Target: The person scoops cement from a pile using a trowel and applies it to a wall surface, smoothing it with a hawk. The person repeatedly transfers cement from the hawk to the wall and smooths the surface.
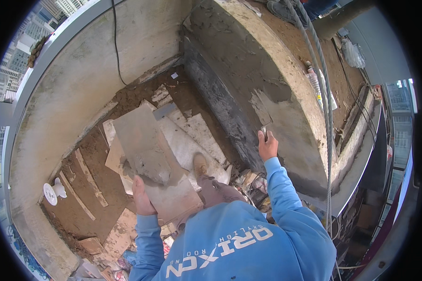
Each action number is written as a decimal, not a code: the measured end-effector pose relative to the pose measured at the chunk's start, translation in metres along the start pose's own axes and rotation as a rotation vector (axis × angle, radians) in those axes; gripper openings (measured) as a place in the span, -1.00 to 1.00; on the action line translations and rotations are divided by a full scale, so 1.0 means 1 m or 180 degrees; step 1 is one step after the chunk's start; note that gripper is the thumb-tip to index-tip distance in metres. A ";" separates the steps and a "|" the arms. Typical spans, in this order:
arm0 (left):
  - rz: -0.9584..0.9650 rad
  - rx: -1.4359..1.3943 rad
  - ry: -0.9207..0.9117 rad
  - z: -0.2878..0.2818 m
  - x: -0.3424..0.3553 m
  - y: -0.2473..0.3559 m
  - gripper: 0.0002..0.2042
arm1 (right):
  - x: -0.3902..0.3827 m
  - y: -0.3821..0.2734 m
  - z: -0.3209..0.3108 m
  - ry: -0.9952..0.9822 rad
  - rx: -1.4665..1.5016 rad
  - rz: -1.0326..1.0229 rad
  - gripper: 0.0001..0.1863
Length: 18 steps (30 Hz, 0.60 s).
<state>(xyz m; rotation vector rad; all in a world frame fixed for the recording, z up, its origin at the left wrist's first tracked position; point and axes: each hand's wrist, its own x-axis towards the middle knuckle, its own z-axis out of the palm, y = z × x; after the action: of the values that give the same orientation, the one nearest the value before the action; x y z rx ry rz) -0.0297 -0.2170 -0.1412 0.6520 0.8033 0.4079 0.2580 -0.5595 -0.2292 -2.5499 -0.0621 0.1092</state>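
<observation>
My right hand (268, 146) is closed around the short handle of a trowel (264, 129), raised against the inner face of the low wall (248, 61). A pale patch just beyond the handle may be the trowel's blade or smeared mortar; I cannot tell which. Wet grey mortar coats much of that face, with a darker band along the bottom. My left hand (143, 196) grips the left edge of a long flat board (178, 199), held in front of my body. On the board sits a heap of grey mortar (153, 167).
Boards and light sheets (206, 133) lie on the soil below, near my boot (200, 164). Left of them are wooden strips (90, 177) and a white spool (54, 191). Ropes (330, 117) hang at the right, by bottles (315, 84) on the higher soil. A cable (116, 47) crosses the concrete wall.
</observation>
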 end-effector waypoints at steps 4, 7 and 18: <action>-0.0274 0.0004 -0.1017 0.071 0.037 0.010 -0.56 | -0.016 -0.079 -0.091 -0.0401 0.0692 -0.0952 -0.60; -0.0197 0.0153 -0.1275 0.115 0.049 0.023 -0.62 | -0.029 -0.136 -0.158 -0.1308 0.0864 -0.1400 -0.58; 0.1438 0.1728 -0.2280 0.165 0.017 0.047 -0.55 | -0.057 -0.166 -0.148 -0.0853 0.0926 -0.2692 -0.62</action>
<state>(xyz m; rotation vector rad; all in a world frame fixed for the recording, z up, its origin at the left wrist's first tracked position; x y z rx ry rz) 0.1033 -0.2355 -0.0326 1.3994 0.0565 0.3233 0.2110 -0.5075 -0.0105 -2.0128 -1.1151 0.1137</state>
